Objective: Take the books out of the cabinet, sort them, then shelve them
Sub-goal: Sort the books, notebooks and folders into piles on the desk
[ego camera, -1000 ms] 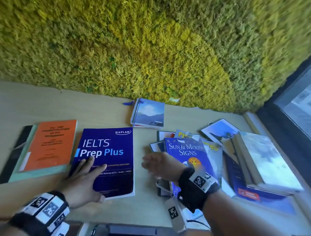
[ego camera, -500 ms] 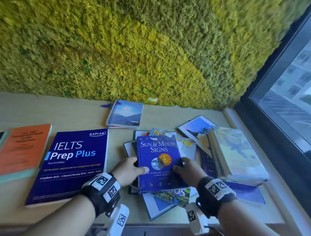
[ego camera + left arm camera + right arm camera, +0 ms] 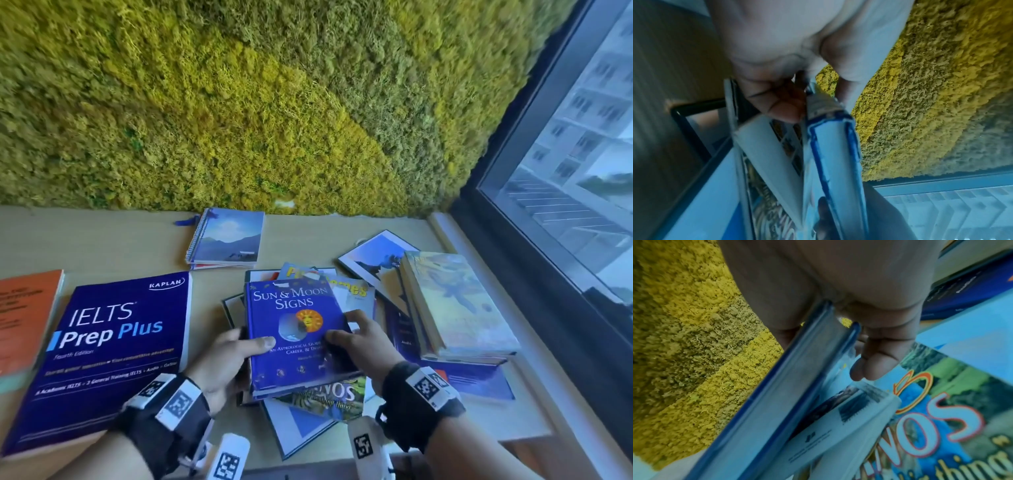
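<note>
I grasp the blue book [image 3: 298, 329] with my left hand [image 3: 222, 363] and right hand [image 3: 363, 346], atop the loose pile [image 3: 318, 401] near the worktop's [image 3: 120, 240] right end. The big study guide [image 3: 109, 353] lies left, a thick stack [image 3: 455, 301] right. My wrist views show fingers [image 3: 877, 360] curled beneath its cover.

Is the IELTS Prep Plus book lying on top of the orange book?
No. The IELTS Prep Plus book lies flat on the table, beside the orange book, with no overlap.

Daylight from the window [image 3: 565, 192] at right; wrist views blurred, blue-tinted.
</note>
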